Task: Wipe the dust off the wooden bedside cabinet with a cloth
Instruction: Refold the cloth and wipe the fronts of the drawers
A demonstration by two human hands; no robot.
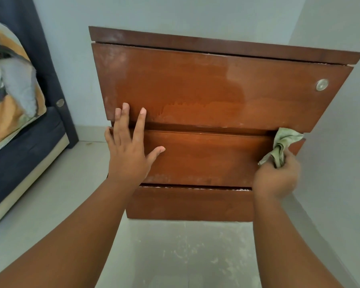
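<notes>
The wooden bedside cabinet (pixel 206 88) fills the middle of the view, its reddish-brown drawer fronts facing me, with dusty pale patches and a darker smear on the top drawer. My left hand (pixel 129 150) lies flat with fingers spread on the left end of the middle drawer, fingertips reaching the top drawer's lower edge. My right hand (pixel 276 179) grips a bunched pale green cloth (pixel 283 144), which is pressed into the gap between the top and middle drawers at the cabinet's right edge.
A round metal lock (pixel 322 85) sits at the right of the top drawer. A bed with a dark base (pixel 25 146) and patterned bedding (pixel 10 80) stands at left. Pale walls close in behind and at right. Dusty grey floor (pixel 185 256) lies below.
</notes>
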